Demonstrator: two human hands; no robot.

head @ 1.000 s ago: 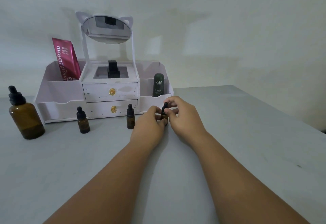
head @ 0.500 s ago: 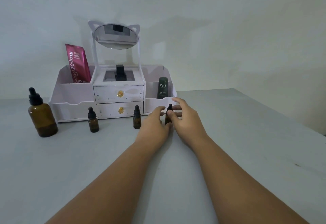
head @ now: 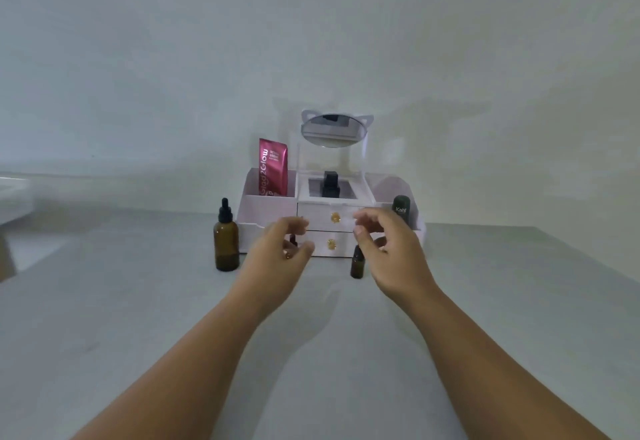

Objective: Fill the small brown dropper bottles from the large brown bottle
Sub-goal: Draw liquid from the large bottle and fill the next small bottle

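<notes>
The large brown bottle (head: 227,245) with a black dropper cap stands on the grey table, left of my hands. One small brown dropper bottle (head: 357,263) stands upright between my hands, close to my right hand. The black cap of a second small bottle (head: 293,239) peeks out behind my left hand. My left hand (head: 277,254) and my right hand (head: 389,249) hover apart above the table with curled, spread fingers and hold nothing. A third small bottle is hidden from view.
A white organiser (head: 258,212) with two drawers stands against the wall behind my hands. It carries an oval mirror (head: 333,129), a pink tube (head: 272,166), a black bottle (head: 330,183) and a dark green bottle (head: 401,209). The table edge runs at the right.
Both hands have let go of the small bottle they were pinching and have moved apart and up. The view has swung left and upward, so everything sits lower and further right.
</notes>
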